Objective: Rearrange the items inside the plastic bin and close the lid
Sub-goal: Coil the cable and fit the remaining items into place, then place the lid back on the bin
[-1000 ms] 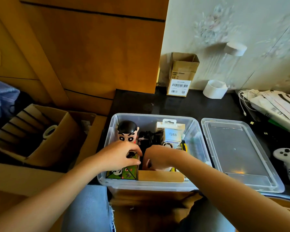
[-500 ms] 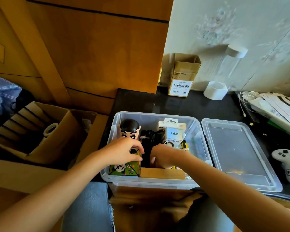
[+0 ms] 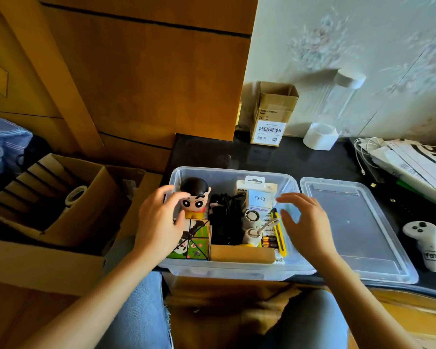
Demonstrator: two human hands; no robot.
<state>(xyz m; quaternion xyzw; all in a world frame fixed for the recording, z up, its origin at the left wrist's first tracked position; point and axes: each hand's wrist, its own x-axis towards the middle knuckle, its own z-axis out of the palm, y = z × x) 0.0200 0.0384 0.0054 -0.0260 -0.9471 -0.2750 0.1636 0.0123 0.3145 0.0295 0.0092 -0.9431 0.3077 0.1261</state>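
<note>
Seen from above, one clear plastic bin [image 3: 233,272] sits on a dark tabletop [image 3: 275,157], with its one clear lid [image 3: 355,230] lying flat just to its right. Two bare hands hover over the bin, holding nothing. Fingers of the left hand [image 3: 159,222] are spread and loosely curled beside one cartoon figurine [image 3: 194,197]; the right hand [image 3: 303,222] is spread wide above the bin's right side. Inside lie one patterned cube [image 3: 193,239], a black cable bundle [image 3: 224,212], one white Q88 package [image 3: 258,196], one yellow utility knife [image 3: 278,231] and one tan case [image 3: 242,253]. One white controller [image 3: 424,241] rests right of the lid.
</note>
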